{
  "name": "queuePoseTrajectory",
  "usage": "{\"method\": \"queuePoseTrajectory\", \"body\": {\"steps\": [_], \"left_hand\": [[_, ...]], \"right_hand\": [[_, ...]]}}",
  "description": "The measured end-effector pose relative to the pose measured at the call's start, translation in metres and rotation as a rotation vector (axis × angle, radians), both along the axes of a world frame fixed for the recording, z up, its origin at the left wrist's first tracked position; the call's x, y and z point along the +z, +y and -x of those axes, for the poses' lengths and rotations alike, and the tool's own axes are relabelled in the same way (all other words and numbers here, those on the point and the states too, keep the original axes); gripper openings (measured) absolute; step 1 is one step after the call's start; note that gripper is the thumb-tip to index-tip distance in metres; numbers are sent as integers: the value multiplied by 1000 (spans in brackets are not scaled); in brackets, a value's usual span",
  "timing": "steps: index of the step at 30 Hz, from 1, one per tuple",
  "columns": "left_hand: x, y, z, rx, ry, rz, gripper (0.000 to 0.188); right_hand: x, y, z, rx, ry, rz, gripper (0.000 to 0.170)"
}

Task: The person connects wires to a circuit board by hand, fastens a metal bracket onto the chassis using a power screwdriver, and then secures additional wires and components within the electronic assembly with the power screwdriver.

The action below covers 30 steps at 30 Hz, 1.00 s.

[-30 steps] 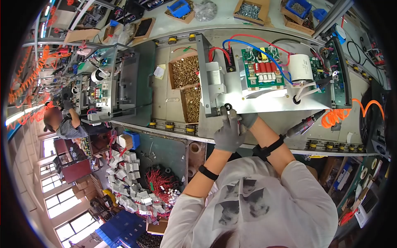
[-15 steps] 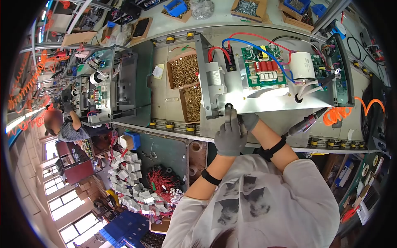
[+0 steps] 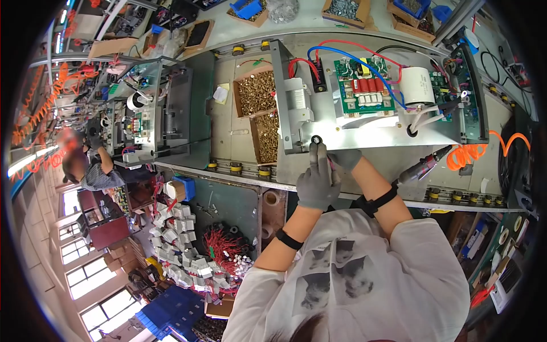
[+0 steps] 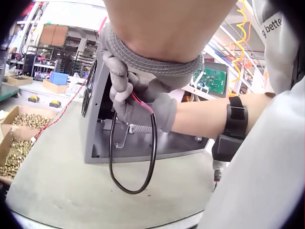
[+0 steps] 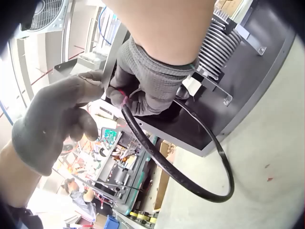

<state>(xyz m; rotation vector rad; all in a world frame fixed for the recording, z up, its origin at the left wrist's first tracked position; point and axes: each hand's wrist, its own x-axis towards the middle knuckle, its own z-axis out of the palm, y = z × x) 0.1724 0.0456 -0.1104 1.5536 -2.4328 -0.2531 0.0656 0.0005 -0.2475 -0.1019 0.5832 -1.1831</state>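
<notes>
Two grey-gloved hands work at the near edge of an open metal chassis [image 3: 364, 139]. My left hand [image 3: 319, 185] reaches up with extended fingers, their tips right at a black ring [image 3: 316, 139] in the bright panel. Lower and to its right is my right hand [image 3: 346, 159], partly under the panel's edge. In the right wrist view, the right hand's fingers grip a black cable [image 5: 178, 176] near its pink sleeve [image 5: 125, 98]. The cable [image 4: 153, 148] hangs in a loop below the right hand in the left wrist view.
Left of the chassis lie cardboard boxes of brass fasteners [image 3: 256, 94]. A power screwdriver [image 3: 424, 165] with a coiled orange hose [image 3: 467, 155] lies to the right. Rollers [image 3: 235, 168] line the bench edge. Another person [image 3: 94, 165] works at a second chassis [image 3: 139, 114] farther left.
The left hand's fingers have straightened and drawn slightly back from the black ring, which shows more fully now. The right hand stays near the panel's edge.
</notes>
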Motion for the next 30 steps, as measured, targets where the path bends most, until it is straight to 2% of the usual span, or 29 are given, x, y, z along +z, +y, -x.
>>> {"method": "queuePoseTrajectory", "body": {"steps": [4, 7, 9, 10, 12, 13, 15, 16, 18, 20, 22, 24, 25, 28, 30], "left_hand": [[0, 4, -1, 26, -14, -63, 68], [3, 2, -7, 13, -19, -66, 68], [-2, 2, -11, -1, -32, -147, 71], [-1, 2, -13, 1, -24, -139, 71], [0, -1, -16, -4, 15, -98, 71], [0, -2, -17, 2, 31, -86, 71], [-3, -1, -19, -24, -27, -60, 72], [-6, 0, -19, -17, -14, -56, 72], [-12, -1, -17, -19, 30, -43, 72], [-16, -5, -18, -31, 11, -29, 72], [-13, -5, -18, -38, -10, -18, 73], [-3, -6, -20, -61, -84, -68, 66], [-4, -7, -21, -55, -80, -63, 66], [-12, -5, -20, -58, -8, -33, 66], [-14, -6, -18, -32, 16, 17, 65]], "right_hand": [[-6, 4, -16, -56, -68, 93, 23], [24, 5, -11, 10, -80, 177, 22], [47, 11, 1, 99, 331, 33, 25], [38, 12, 13, 187, 1016, 435, 25], [44, 31, 31, 295, 1237, 215, 23], [63, 40, 41, 296, 1254, 227, 23], [110, 58, 59, 573, 1767, 405, 19], [130, 55, 61, 579, 1779, 412, 19], [165, 44, 56, 56, 1935, 764, 19], [182, 13, 46, 35, 2039, 912, 21], [174, -6, 43, 45, 2094, 999, 22], [159, -16, 43, 341, 1958, 1048, 29], [155, -18, 44, 342, 1960, 1058, 29], [142, -16, 46, 249, 1935, 1148, 27], [139, -18, 41, -40, 1745, 1021, 20]]}}
